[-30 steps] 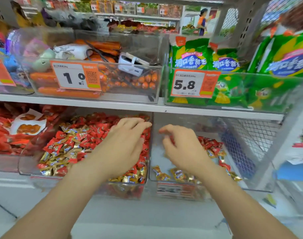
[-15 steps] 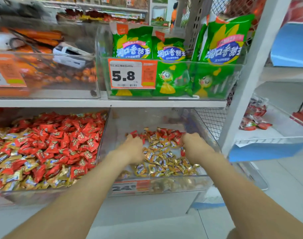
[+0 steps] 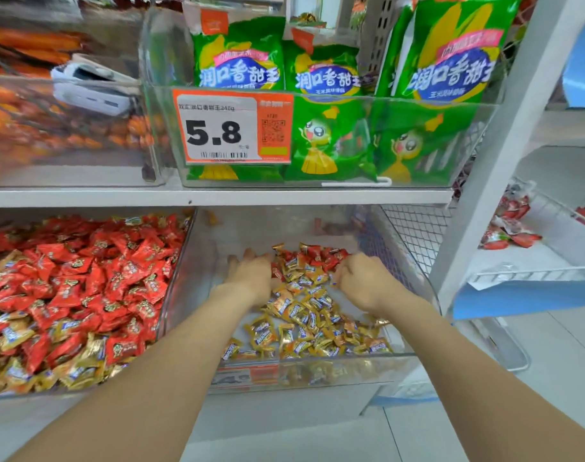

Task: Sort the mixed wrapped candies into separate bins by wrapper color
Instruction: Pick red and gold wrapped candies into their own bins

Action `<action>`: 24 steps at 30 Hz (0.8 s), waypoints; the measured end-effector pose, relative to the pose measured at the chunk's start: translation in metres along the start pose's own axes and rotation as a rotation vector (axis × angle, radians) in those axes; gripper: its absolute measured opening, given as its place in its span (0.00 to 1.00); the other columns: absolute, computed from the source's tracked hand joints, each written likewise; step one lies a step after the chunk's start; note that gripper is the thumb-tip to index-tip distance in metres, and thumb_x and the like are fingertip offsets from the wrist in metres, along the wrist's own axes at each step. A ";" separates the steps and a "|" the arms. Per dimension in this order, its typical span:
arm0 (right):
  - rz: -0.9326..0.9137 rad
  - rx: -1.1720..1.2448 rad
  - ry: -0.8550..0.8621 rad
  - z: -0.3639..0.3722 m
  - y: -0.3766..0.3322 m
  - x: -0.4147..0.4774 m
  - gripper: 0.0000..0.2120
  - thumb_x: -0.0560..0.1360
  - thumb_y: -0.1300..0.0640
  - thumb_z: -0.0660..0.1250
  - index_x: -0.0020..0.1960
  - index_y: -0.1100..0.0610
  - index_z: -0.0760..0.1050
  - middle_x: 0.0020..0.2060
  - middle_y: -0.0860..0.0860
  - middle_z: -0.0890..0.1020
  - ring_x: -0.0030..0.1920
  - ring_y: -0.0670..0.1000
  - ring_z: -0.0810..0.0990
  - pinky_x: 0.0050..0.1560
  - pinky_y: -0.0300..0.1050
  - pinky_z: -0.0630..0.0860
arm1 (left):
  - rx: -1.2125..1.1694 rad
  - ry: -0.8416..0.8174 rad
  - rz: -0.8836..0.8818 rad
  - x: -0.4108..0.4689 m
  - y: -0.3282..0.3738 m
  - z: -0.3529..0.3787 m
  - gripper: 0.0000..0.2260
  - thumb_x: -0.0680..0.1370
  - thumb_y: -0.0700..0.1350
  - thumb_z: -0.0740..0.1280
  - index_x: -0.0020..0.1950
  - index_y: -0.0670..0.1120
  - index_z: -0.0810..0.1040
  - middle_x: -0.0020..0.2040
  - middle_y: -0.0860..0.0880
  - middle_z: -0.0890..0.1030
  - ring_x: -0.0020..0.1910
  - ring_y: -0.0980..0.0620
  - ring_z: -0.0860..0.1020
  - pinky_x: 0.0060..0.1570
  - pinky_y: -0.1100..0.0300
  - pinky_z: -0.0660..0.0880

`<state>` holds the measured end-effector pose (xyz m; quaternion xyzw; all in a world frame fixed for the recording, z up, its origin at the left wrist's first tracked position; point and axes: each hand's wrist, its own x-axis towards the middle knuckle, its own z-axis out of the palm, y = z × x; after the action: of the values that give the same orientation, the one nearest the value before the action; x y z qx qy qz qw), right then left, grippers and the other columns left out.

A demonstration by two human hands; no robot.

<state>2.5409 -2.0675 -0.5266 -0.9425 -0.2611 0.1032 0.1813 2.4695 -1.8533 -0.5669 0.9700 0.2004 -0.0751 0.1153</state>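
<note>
Two bins stand side by side under the white metal shelf board [image 3: 217,196]. The left clear plastic bin [image 3: 67,393] holds a heap of red-wrapped candies [image 3: 84,278], with gold-wrapped pieces [image 3: 77,368] along its front. The right clear plastic bin [image 3: 334,370] holds a smaller pile: gold-wrapped candies [image 3: 301,315] in front and red-wrapped pieces [image 3: 321,255] behind. The left hand [image 3: 251,278] is at that pile's left edge and the right hand [image 3: 364,285] at its right edge. On the board, above the right bin, stands a clear upper bin [image 3: 434,175] of green snack bags [image 3: 327,78], with an orange-and-white price tag [image 3: 231,128] on its front.

Red-wrapped candies [image 3: 84,278] crowd the left clear bin over a gold-wrapped fringe [image 3: 81,371], gold candies with blue-and-white labels [image 3: 301,315] fill the right bin, green snack bags [image 3: 324,105] with yellow corn figures sit above a white shelf [image 3: 217,196], beside an orange-and-white price tag [image 3: 232,126].
</note>
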 end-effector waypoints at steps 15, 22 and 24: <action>0.000 -0.059 0.271 0.019 -0.007 0.047 0.24 0.73 0.72 0.64 0.67 0.58 0.77 0.58 0.61 0.81 0.54 0.62 0.80 0.46 0.46 0.74 | -0.233 0.090 0.155 -0.013 0.007 -0.003 0.10 0.76 0.43 0.78 0.54 0.52 0.83 0.55 0.46 0.75 0.51 0.48 0.74 0.58 0.56 0.75; -0.079 -0.227 -0.103 0.031 -0.004 0.052 0.38 0.75 0.67 0.63 0.81 0.44 0.61 0.65 0.57 0.69 0.65 0.66 0.71 0.70 0.57 0.69 | -0.343 0.133 0.098 -0.026 0.008 -0.019 0.07 0.79 0.42 0.74 0.56 0.45 0.86 0.50 0.48 0.80 0.43 0.50 0.75 0.42 0.58 0.69; -0.122 -0.163 -0.172 0.026 -0.007 0.046 0.37 0.75 0.69 0.62 0.80 0.45 0.64 0.63 0.57 0.72 0.62 0.64 0.75 0.66 0.54 0.74 | -0.337 0.126 0.099 -0.029 0.011 -0.024 0.06 0.80 0.42 0.73 0.54 0.42 0.85 0.48 0.44 0.82 0.43 0.49 0.75 0.42 0.55 0.71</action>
<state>2.5690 -2.0299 -0.5527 -0.9242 -0.3398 0.1512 0.0870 2.4502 -1.8676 -0.5365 0.9484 0.1689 0.0260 0.2670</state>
